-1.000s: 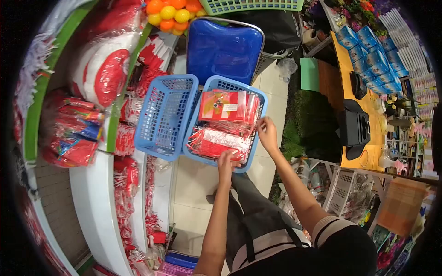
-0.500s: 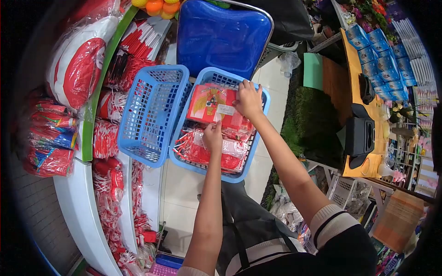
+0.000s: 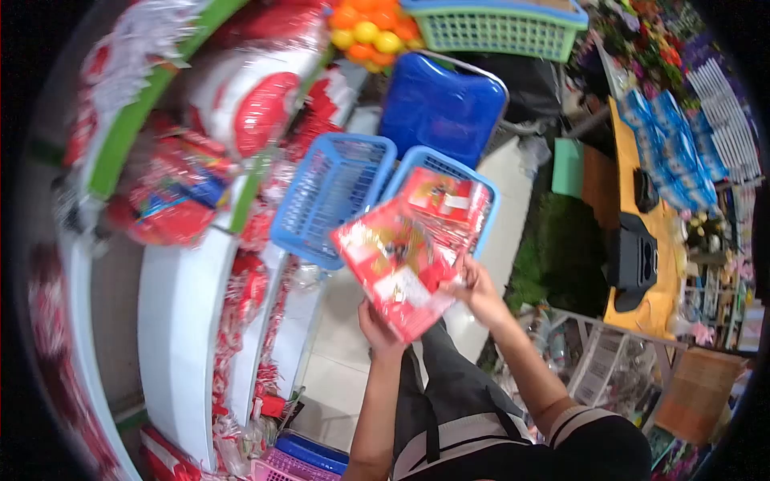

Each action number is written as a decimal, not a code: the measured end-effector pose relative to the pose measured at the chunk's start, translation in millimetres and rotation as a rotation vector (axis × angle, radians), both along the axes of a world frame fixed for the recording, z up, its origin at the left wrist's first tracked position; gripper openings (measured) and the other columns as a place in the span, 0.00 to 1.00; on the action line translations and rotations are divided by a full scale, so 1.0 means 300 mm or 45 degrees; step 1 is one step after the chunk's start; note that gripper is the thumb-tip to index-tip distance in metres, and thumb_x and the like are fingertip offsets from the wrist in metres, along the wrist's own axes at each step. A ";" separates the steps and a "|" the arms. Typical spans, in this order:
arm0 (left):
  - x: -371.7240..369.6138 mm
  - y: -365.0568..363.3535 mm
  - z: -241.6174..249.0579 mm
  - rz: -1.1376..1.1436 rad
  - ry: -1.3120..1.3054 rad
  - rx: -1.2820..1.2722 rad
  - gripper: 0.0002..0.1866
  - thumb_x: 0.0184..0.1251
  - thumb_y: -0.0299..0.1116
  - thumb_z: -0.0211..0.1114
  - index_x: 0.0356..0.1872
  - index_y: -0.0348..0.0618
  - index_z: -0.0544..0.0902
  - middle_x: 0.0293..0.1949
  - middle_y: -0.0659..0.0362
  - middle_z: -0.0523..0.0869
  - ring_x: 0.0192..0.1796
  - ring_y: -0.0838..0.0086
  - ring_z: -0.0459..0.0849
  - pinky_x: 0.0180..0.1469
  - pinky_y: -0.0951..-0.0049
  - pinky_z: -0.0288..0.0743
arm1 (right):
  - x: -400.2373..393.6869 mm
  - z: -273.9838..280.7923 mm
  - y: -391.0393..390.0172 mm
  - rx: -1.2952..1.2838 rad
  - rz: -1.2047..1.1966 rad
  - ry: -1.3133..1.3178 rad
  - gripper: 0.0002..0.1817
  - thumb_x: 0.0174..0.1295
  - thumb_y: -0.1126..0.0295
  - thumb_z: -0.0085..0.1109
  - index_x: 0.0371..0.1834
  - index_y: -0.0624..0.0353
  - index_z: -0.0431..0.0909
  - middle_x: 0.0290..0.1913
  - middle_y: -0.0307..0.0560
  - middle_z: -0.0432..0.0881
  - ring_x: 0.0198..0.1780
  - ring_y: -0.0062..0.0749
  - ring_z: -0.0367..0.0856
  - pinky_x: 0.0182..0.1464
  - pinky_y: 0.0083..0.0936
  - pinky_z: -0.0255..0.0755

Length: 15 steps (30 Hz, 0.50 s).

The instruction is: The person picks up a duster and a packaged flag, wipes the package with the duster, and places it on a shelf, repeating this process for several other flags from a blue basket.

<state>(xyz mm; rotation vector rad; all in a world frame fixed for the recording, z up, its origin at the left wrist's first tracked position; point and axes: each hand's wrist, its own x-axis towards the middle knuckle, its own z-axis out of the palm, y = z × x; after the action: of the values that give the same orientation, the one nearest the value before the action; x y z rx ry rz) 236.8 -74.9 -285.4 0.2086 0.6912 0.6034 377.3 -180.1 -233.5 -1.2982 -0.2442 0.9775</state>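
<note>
A flat red packet (image 3: 395,268) in clear plastic, with a gold-and-dark emblem and a white label, is held up in front of me, blurred by motion. My left hand (image 3: 380,330) grips its lower left edge, the fingers partly behind it. At its right edge, my right hand (image 3: 477,293) pinches the packet. Just beyond lies a blue plastic basket (image 3: 491,196) holding more red packets (image 3: 443,196) of the same look. The held packet overlaps part of that basket. Left of it stands another blue basket (image 3: 333,200), with nothing visible inside.
Shelves (image 3: 180,337) of bagged red-and-white goods run along my left. A blue padded seat (image 3: 441,108) stands behind the baskets, with a green-and-blue basket (image 3: 497,36) farther back. On the right is a wooden counter (image 3: 642,313) with a black stand.
The packet has been lifted out of the right basket and brought toward my body in both hands. My view has swung left, so the baskets now appear farther right.
</note>
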 end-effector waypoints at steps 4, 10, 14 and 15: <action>-0.311 0.021 -0.038 0.118 -0.149 0.461 0.35 0.69 0.59 0.41 0.68 0.44 0.59 0.66 0.54 0.64 0.67 0.62 0.65 0.68 0.58 0.59 | -0.319 0.117 0.067 0.232 0.236 0.037 0.13 0.57 0.82 0.62 0.35 0.54 0.67 0.32 0.30 0.72 0.39 0.12 0.71 0.41 0.16 0.68; -0.628 0.157 0.259 0.489 -0.270 0.477 0.37 0.68 0.62 0.41 0.68 0.44 0.59 0.67 0.53 0.64 0.68 0.62 0.64 0.70 0.57 0.57 | -0.480 0.509 0.316 0.297 0.791 -1.028 0.12 0.58 0.68 0.64 0.27 0.60 0.69 0.31 0.40 0.73 0.36 0.27 0.73 0.41 0.26 0.69; -0.755 0.182 0.467 0.564 -0.478 0.497 0.37 0.68 0.62 0.41 0.68 0.44 0.59 0.67 0.53 0.64 0.68 0.62 0.64 0.70 0.57 0.57 | -0.546 0.853 0.601 0.663 0.241 -1.881 0.10 0.56 0.67 0.60 0.30 0.61 0.71 0.39 0.54 0.74 0.44 0.50 0.71 0.45 0.38 0.69; -0.762 0.181 0.492 0.581 -0.507 0.504 0.37 0.68 0.62 0.41 0.68 0.44 0.59 0.67 0.53 0.64 0.68 0.62 0.64 0.70 0.57 0.57 | -0.542 0.909 0.724 0.664 0.160 -1.950 0.09 0.56 0.67 0.59 0.32 0.61 0.72 0.42 0.54 0.74 0.45 0.50 0.71 0.46 0.39 0.69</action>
<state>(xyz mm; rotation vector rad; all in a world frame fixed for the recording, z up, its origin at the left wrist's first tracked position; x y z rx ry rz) 8.2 -20.4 -137.8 0.2890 0.2219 1.1843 214.6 37.0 39.3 -1.2831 -1.6289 -0.2011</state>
